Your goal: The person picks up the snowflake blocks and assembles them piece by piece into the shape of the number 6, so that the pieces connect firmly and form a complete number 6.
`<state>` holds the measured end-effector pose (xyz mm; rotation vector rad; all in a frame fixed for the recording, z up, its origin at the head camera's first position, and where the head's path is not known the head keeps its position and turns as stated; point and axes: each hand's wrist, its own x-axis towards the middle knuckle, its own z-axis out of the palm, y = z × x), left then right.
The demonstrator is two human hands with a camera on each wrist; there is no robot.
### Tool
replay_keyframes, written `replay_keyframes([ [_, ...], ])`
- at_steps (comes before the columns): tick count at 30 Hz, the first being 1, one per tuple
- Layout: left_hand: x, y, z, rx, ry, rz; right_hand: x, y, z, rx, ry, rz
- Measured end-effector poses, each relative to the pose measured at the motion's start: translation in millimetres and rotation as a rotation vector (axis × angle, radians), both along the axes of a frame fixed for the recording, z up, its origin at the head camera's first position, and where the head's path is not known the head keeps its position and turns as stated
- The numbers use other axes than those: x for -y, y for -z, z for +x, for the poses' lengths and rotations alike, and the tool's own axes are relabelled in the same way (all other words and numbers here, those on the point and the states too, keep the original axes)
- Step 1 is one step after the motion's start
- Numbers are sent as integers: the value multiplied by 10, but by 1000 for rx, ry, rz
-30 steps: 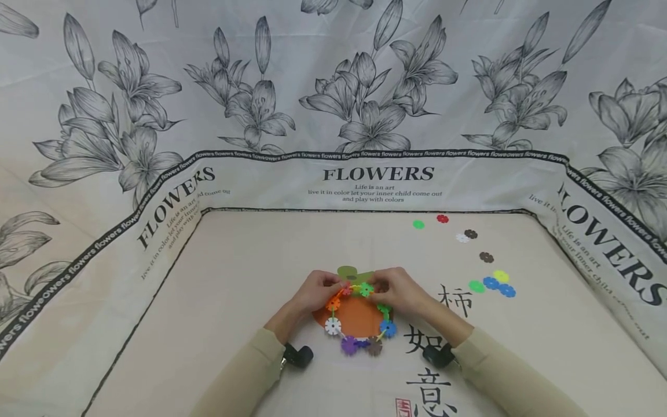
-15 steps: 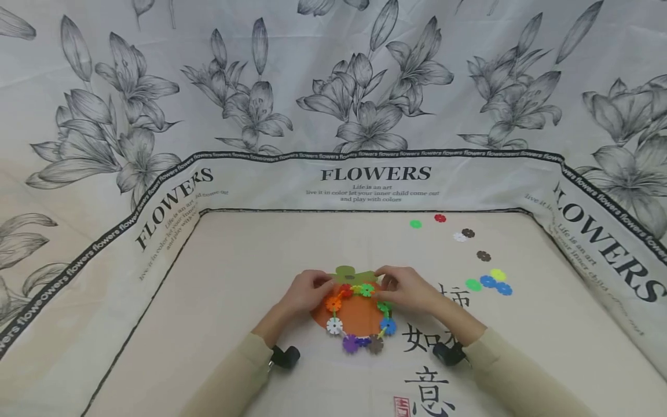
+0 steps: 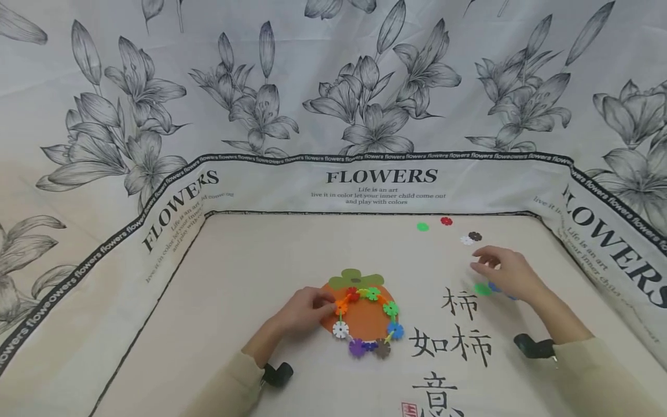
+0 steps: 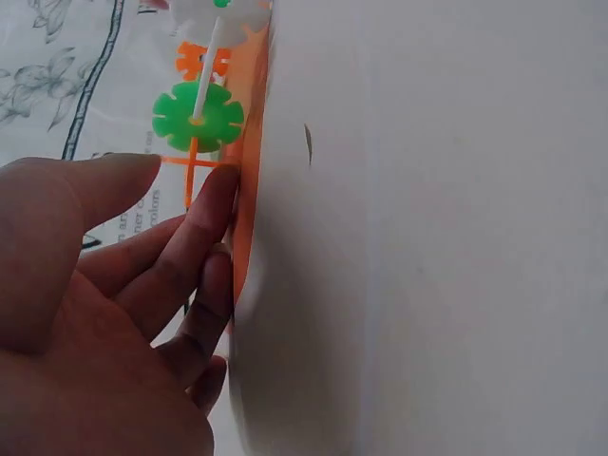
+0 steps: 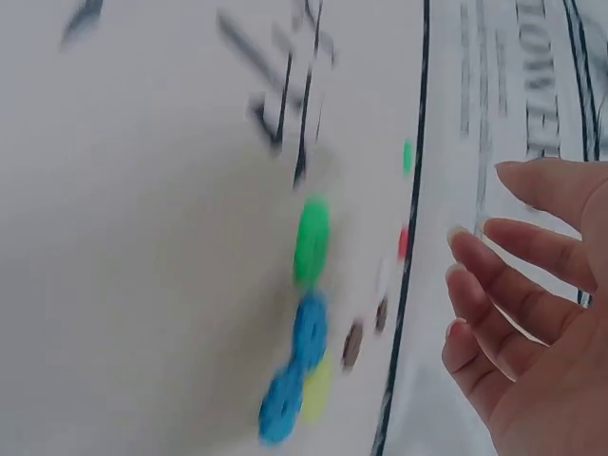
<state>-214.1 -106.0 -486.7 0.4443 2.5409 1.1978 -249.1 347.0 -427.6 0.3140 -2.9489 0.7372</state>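
A ring of interlocked plastic snowflake discs in several colours (image 3: 395, 330) lies over the printed orange persimmon (image 3: 367, 315) on the cloth. My left hand (image 3: 302, 310) is at the ring's left side and pinches an orange snowflake disc (image 4: 192, 162) between thumb and index finger. A green disc (image 4: 198, 118) of the ring stands just past those fingertips. Over to the right, my right hand (image 3: 513, 272) hovers with loosely bent fingers, nothing between them. Under it a loose green disc (image 5: 313, 242), two blue discs (image 5: 309, 331) and a yellow disc (image 5: 317, 389) lie close together.
Farther back on the cloth are a green disc (image 3: 422, 227), a red disc (image 3: 446, 221), a white disc (image 3: 466, 240) and a brown disc (image 3: 475, 236). Black printed characters (image 3: 450, 341) run down the cloth. A raised fabric border (image 3: 380, 185) stands behind.
My right hand has left the ring's upper right and moved right, over the loose discs. My left hand has shifted slightly down along the ring's left side. The ring stays in place.
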Motion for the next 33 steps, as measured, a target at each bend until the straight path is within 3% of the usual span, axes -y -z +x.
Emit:
replay_keyframes([
  [3, -7, 1, 15, -10, 20, -23, -288, 53, -59, 29, 79, 22],
  [8, -11, 16, 13, -28, 23, -19, -677, 199, -182, 154, 225, 17],
  [13, -24, 33, 7, -59, 29, -30, -904, 287, -292, 262, 279, -25],
  [19, -38, 44, 11, -87, -8, -39, -771, 280, -393, 328, 248, -83],
  [26, -83, 35, 11, 4, -106, 17, -576, 348, -529, 309, 304, -141],
  [30, -92, 48, 26, 29, -97, 50, -508, 385, -536, 311, 359, -152],
  [33, -88, 47, 10, 14, -58, 100, -445, 370, -524, 257, 359, -164],
])
